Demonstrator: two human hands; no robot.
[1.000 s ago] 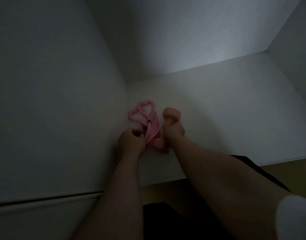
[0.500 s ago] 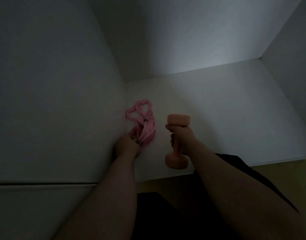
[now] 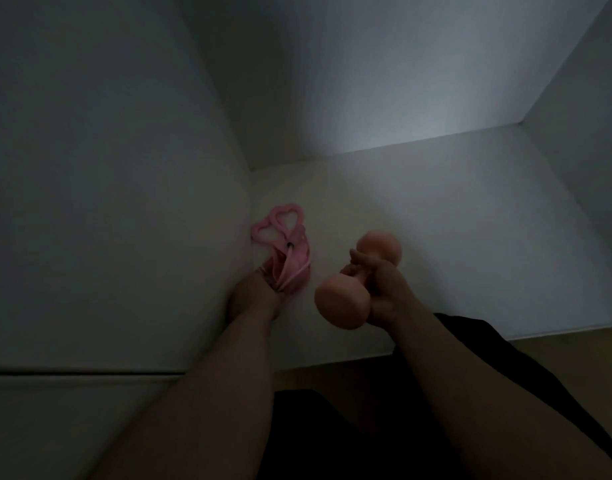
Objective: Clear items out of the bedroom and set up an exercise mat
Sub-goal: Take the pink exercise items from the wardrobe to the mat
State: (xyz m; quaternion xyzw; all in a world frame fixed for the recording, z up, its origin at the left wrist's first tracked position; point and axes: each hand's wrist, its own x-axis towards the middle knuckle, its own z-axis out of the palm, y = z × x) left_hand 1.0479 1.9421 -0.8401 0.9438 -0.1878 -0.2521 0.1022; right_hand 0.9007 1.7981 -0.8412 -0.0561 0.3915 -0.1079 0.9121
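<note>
— Dumbbell (image 3: 358, 278): where is it kept now?

— It is held above the shelf (image 3: 470, 237), near its front edge; the right hand (image 3: 384, 292) is closed fully around its bar.

— And the pink cord bundle (image 3: 287, 251)?

— It lies in the left corner of the shelf, against the side wall (image 3: 124, 202). The left hand (image 3: 252, 299) is closed on its near end.

— Which step is judged in hand?

— Items are being taken out. Next, probably, both must be withdrawn together, without the cord being snagged.
</note>
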